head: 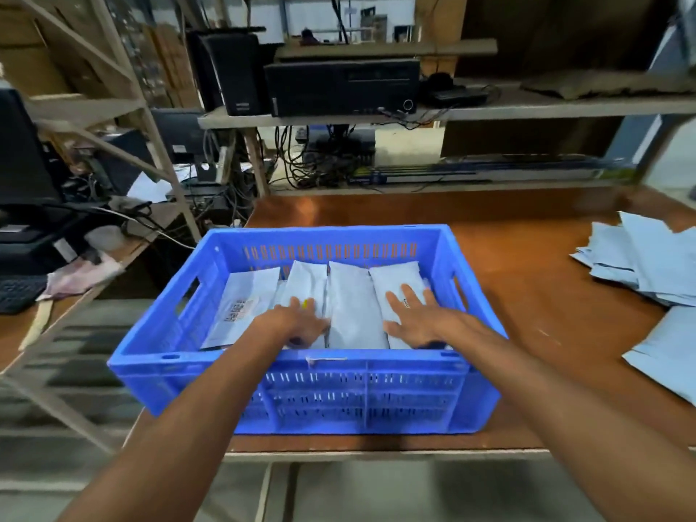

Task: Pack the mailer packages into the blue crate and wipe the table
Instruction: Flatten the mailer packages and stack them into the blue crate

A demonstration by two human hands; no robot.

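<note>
The brown desk point(527, 258) carries the blue crate point(339, 401) at its near left edge, and a loose pile of flat grey mailers point(647, 258) lies well apart at the far right, with one more near the right edge. Inside the crate four padded packages point(354, 303) lie side by side, long edges touching, the leftmost showing a printed label. They look light and soft, with slick plastic skins that would likely slide on each other, so pressing them flat from above suits them better than pinching. The flat ones on the desk would probably flop if lifted by a corner; taking a few together by the long edge seems safer. The right hand point(414, 314) rests spread and flat on the rightmost package. The left hand point(301, 322) lies on the second one, fingers stretched out, gripping nothing
</note>
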